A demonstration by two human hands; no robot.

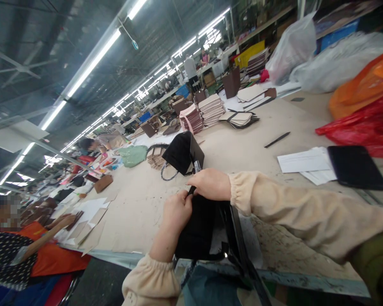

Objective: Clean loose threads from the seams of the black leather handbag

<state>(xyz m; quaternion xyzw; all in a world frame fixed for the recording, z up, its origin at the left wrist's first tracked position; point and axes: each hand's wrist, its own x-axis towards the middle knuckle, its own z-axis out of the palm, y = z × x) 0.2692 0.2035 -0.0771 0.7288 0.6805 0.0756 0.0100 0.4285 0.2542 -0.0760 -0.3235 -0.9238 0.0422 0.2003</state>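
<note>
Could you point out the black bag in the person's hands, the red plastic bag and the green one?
Held black bag (196, 229), head view: dark side panel.
Red plastic bag (362, 131), head view: crumpled middle.
Green plastic bag (133, 156), head view: middle of its surface.

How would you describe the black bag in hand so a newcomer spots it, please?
Find the near edge of the pale table, where the left hand and right hand meet. The black bag is just below; unlike the boxy bag beyond, its straps pass the edge.
</note>
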